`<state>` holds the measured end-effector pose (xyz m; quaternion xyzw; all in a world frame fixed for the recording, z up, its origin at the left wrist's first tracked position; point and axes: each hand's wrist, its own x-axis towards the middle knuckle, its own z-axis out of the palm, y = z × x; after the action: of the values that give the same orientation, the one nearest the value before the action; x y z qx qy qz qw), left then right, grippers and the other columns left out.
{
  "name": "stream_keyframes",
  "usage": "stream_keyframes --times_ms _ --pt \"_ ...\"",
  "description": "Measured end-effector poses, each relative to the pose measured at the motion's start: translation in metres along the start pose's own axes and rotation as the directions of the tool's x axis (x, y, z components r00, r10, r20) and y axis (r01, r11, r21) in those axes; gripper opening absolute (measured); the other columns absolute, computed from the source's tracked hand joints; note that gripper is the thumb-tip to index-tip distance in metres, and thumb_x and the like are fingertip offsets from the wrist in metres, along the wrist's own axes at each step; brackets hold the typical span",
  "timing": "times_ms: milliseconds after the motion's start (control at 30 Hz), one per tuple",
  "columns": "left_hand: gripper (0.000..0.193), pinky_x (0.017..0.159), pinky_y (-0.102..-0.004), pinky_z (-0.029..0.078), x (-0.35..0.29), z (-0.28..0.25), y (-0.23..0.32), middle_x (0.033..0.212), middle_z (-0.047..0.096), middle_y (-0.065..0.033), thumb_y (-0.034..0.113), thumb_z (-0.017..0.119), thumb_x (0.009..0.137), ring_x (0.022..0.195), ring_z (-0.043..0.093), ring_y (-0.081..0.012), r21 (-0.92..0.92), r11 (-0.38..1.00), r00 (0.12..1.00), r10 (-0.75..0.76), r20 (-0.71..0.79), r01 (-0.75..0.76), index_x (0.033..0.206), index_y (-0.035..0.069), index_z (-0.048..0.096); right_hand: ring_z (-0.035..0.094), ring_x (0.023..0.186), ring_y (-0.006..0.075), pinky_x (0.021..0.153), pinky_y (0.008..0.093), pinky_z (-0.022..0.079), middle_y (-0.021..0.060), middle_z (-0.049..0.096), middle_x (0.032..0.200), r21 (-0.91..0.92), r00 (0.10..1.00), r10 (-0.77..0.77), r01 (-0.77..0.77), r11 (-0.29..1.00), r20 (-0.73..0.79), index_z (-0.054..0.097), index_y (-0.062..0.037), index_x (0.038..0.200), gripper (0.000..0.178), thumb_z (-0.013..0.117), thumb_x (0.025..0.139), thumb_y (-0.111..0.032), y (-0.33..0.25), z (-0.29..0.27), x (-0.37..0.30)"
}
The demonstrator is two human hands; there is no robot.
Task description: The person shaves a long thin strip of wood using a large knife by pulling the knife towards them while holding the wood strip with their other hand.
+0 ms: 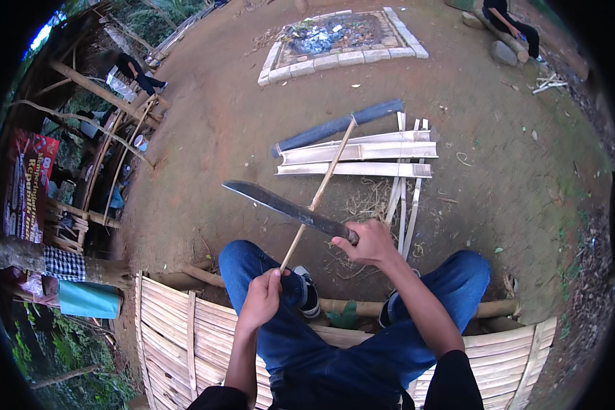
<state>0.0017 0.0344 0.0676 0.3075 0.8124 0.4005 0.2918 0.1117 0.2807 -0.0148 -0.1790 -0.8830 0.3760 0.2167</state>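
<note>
My left hand (260, 298) is closed round the near end of a thin bamboo stick (297, 237), which slants up and away from me. In my right hand (369, 243) is the handle of a machete (280, 203), its long dark blade pointing to the left. The blade crosses the stick around its middle; whether it touches the stick or lies just over it, I cannot tell. Beyond the stick's far part, split bamboo halves (369, 152) lie on the ground with a dark pipe-like length (342, 128) behind them.
I sit on a bamboo slat bench (164, 335). Narrow bamboo strips (413, 215) and curly shavings (369, 205) lie on the dirt ahead. Farther off is a stone-edged fire pit (352, 60) with ash. People sit at the far left and far right.
</note>
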Motion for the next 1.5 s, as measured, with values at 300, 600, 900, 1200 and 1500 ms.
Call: stream_keyframes --times_ms 300,600,900,1200,1500 --pt "0.036 0.053 -0.0291 0.039 -0.007 0.014 -0.008 0.059 0.047 -0.0026 0.021 0.038 0.103 0.055 0.043 -0.0106 -0.004 0.998 0.997 -0.064 0.037 0.064 0.103 -0.003 0.064 0.055 0.039 0.0236 0.041 0.0340 0.044 0.0065 0.052 0.044 -0.142 0.967 -0.252 0.254 0.957 0.037 0.064 -0.0093 0.066 0.053 0.060 0.081 -0.060 -0.018 0.006 -0.017" --pt "0.039 0.051 -0.0252 0.034 -0.016 0.007 -0.013 0.060 0.042 0.0029 0.024 0.037 0.103 0.055 0.038 -0.0056 -0.082 0.986 0.988 -0.137 0.072 0.142 0.102 -0.005 0.064 0.060 0.045 0.0225 0.044 0.0402 0.048 0.0062 0.054 0.046 -0.162 0.981 -0.050 0.082 0.983 0.190 0.068 -0.0117 0.074 0.067 0.046 0.081 -0.074 -0.014 0.014 -0.013" --pt "0.038 0.050 -0.0271 0.034 -0.012 -0.001 -0.026 0.058 0.043 0.0024 0.024 0.037 0.104 0.053 0.039 -0.0071 -0.007 0.990 0.990 -0.139 0.029 0.139 0.091 -0.001 0.062 0.063 0.051 0.0301 0.051 0.0409 0.051 0.0114 0.057 0.048 -0.063 0.983 0.137 -0.130 0.989 0.125 0.068 -0.0071 0.072 0.060 0.053 0.083 -0.064 0.007 0.005 0.001" --pt "0.041 0.048 -0.0239 0.031 -0.031 0.005 -0.026 0.059 0.039 0.0042 0.025 0.033 0.105 0.053 0.035 -0.0051 -0.181 0.955 0.968 -0.213 0.134 0.235 0.093 -0.001 0.061 0.057 0.042 0.0246 0.041 0.0366 0.045 0.0051 0.054 0.046 -0.235 0.979 -0.138 0.171 0.957 0.151 0.065 -0.0119 0.067 0.056 0.057 0.079 -0.066 0.003 0.010 -0.009" --pt "0.039 0.050 -0.0252 0.032 -0.022 0.013 -0.021 0.059 0.039 0.0031 0.024 0.033 0.105 0.054 0.036 -0.0058 -0.130 0.978 0.981 -0.147 0.126 0.164 0.090 0.000 0.060 0.055 0.042 0.0187 0.040 0.0368 0.044 0.0027 0.048 0.042 -0.203 0.952 -0.253 0.285 0.937 0.172 0.068 -0.0118 0.073 0.065 0.046 0.084 -0.072 -0.012 0.008 -0.019"
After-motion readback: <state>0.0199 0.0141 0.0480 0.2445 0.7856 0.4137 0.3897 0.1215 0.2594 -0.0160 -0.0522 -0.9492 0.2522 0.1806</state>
